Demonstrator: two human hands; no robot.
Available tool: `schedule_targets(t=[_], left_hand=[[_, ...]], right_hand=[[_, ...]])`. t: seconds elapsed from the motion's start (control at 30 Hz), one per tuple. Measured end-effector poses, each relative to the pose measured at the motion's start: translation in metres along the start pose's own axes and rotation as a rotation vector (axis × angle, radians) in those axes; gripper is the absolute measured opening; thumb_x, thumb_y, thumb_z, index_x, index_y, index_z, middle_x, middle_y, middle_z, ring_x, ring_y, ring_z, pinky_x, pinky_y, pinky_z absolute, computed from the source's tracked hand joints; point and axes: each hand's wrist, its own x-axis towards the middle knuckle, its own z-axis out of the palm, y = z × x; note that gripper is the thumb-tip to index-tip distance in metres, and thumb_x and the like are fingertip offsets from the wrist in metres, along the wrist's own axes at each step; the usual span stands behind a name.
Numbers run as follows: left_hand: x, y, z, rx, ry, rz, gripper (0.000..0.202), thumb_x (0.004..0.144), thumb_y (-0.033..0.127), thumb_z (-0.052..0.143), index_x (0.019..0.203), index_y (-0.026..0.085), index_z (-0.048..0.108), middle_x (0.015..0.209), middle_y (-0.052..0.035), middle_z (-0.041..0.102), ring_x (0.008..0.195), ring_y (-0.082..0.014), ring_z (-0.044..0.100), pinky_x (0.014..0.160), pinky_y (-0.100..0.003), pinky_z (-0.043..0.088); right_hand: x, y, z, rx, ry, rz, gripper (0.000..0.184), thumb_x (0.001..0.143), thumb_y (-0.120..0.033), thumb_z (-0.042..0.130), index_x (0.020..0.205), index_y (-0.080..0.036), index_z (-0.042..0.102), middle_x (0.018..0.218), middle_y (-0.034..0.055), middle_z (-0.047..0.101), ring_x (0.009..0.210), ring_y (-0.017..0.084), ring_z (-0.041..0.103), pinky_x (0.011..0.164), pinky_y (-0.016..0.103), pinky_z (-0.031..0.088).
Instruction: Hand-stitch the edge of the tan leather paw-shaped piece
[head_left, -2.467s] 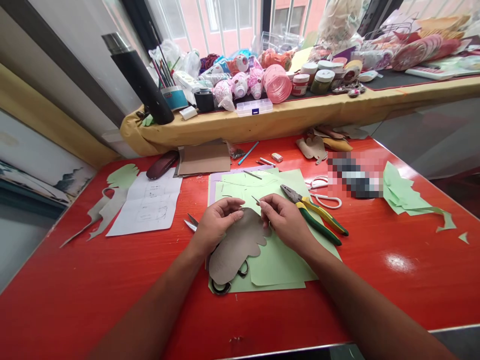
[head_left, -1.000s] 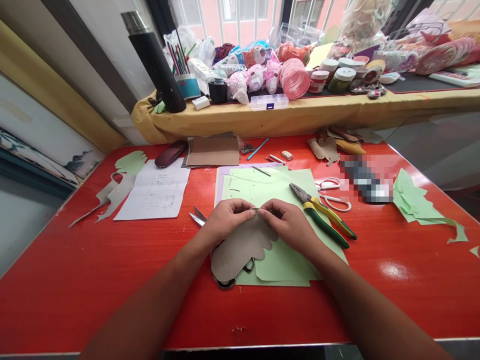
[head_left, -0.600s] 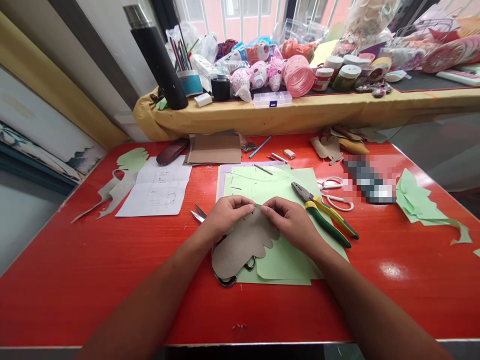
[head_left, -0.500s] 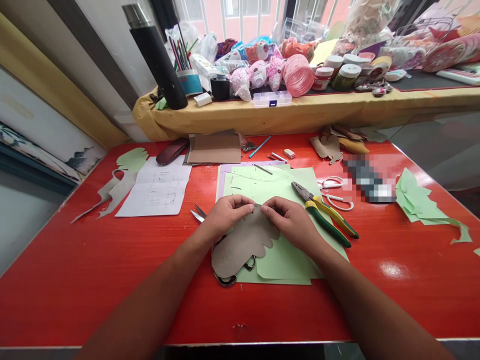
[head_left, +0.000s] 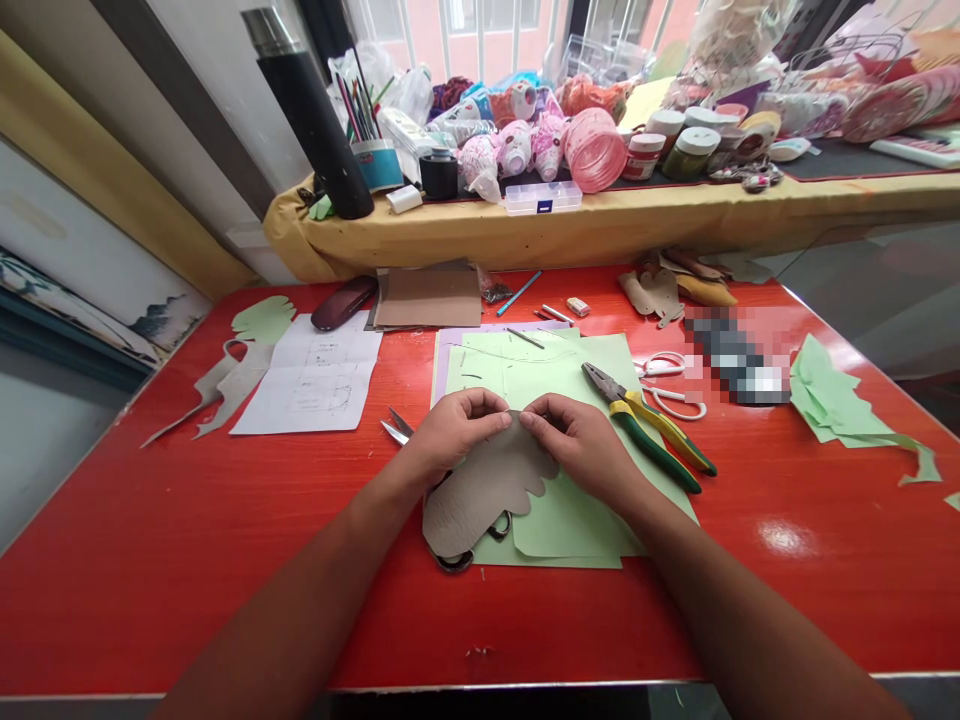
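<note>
A grey-beige piece of leather with a scalloped edge is pinched at its top edge by both hands. My left hand grips it between thumb and fingers, and my right hand does the same a short gap to the right. The piece lies over a pair of scissors; their blades and part of the handle loops stick out, the rest is hidden. Beneath are sheets of light green paper. Close to my right hand rest pliers with green and yellow handles.
White-handled scissors lie right of the pliers. At left are a written white sheet and leather offcuts. Green paper scraps lie at right. Brown card sits at the back, below a cloth-covered ledge crowded with jars and craft supplies.
Both hands keep their pinch on the leather piece. Its top edge between the fingertips looks slightly different, with dark specks there no longer visible. Everything else stays in place.
</note>
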Motion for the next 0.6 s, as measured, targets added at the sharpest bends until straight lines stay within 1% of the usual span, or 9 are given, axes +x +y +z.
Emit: schedule_targets(t=[0.13,0.27,0.33,0.47,0.53,0.6], left_hand=[[-0.001,0.002,0.001,0.035,0.009,-0.032,0.022,0.070,0.034,0.075,0.084,0.018,0.067,0.076,0.0027,0.060,0.066,-0.0113,0.049,0.063,-0.026,0.038],[0.001,-0.001,0.006,0.083,0.089,-0.019,0.017,0.070,0.029,0.069,0.081,0.018,0.065,0.075,0.0031,0.059,0.066,-0.0113,0.048,0.062,-0.025,0.037],[0.002,-0.003,0.008,0.129,0.126,0.010,0.015,0.070,0.028,0.068,0.080,0.019,0.064,0.076,0.0027,0.060,0.068,-0.0122,0.050,0.063,-0.026,0.038],[0.000,-0.003,0.010,0.198,0.117,0.081,0.013,0.076,0.030,0.067,0.084,0.019,0.064,0.081,0.0009,0.063,0.076,-0.0156,0.057,0.070,-0.028,0.043],[-0.003,-0.002,0.010,0.286,0.116,0.133,0.013,0.081,0.032,0.064,0.087,0.020,0.066,0.084,0.0000,0.066,0.080,-0.0174,0.060,0.073,-0.029,0.045],[-0.006,-0.001,0.010,0.433,0.134,0.196,0.011,0.085,0.031,0.062,0.089,0.021,0.068,0.086,-0.0008,0.068,0.083,-0.0190,0.061,0.075,-0.031,0.046]], right_hand=[[0.000,0.000,0.001,-0.001,-0.010,-0.004,0.024,0.098,-0.042,0.060,0.087,-0.022,0.068,0.067,-0.0023,0.061,0.057,0.014,0.049,0.056,0.027,0.039],[0.000,0.000,0.002,-0.028,-0.007,-0.022,0.024,0.098,-0.041,0.059,0.086,-0.022,0.068,0.069,-0.0014,0.063,0.060,0.015,0.050,0.056,0.027,0.038],[0.000,0.000,0.002,-0.048,-0.002,-0.035,0.024,0.097,-0.040,0.060,0.085,-0.022,0.069,0.071,-0.0009,0.064,0.062,0.015,0.052,0.057,0.027,0.038],[0.001,0.001,0.002,-0.054,0.008,-0.039,0.023,0.097,-0.040,0.060,0.085,-0.022,0.070,0.073,-0.0005,0.066,0.064,0.016,0.053,0.058,0.027,0.039],[0.001,0.001,0.001,-0.044,0.019,-0.032,0.024,0.096,-0.040,0.060,0.085,-0.022,0.070,0.072,-0.0004,0.067,0.064,0.016,0.053,0.058,0.027,0.039],[0.000,0.001,-0.001,-0.027,0.036,-0.029,0.025,0.095,-0.042,0.061,0.085,-0.021,0.071,0.073,0.0002,0.067,0.065,0.016,0.054,0.058,0.028,0.040]])
